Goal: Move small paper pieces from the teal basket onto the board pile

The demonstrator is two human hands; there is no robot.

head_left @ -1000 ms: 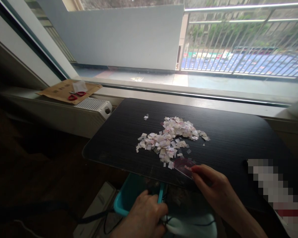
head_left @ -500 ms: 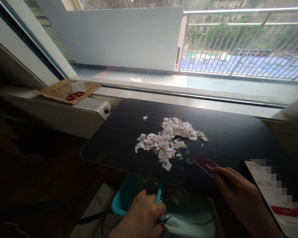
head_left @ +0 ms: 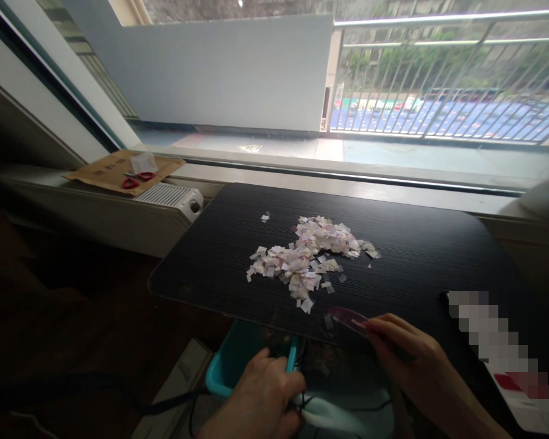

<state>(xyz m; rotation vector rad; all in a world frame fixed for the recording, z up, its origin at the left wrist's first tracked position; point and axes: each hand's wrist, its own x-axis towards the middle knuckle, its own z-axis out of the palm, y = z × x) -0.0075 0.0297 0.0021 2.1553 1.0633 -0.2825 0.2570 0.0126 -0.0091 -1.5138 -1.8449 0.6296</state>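
Observation:
My right hand (head_left: 409,347), closed at the fingertips, pinches a thin translucent pinkish-purple plastic scraper (head_left: 344,317) over the near edge of the black table (head_left: 407,262). A few clear scraps (head_left: 328,321) lie at the scraper's far end. Farther in, a pile of small cut paper pieces (head_left: 297,262), whitish and pink, spreads over the middle of the table. Below the table edge my left hand (head_left: 272,387) is closed around the rim of a turquoise plastic bin (head_left: 216,373). A pale green bin or bag (head_left: 336,414) with scraps inside sits beside it, partly hidden.
Red-handled scissors (head_left: 138,179) lie on a brown envelope (head_left: 105,172) at the left sill, by a white radiator (head_left: 171,198). A phone (head_left: 507,381), partly blurred out, lies at the right. The window ledge (head_left: 348,186) borders the table's far side.
My right hand has moved left and slightly down with the scraper, toward the near table edge. A few loose scraps have shifted left with it. My left hand stays on the bin.

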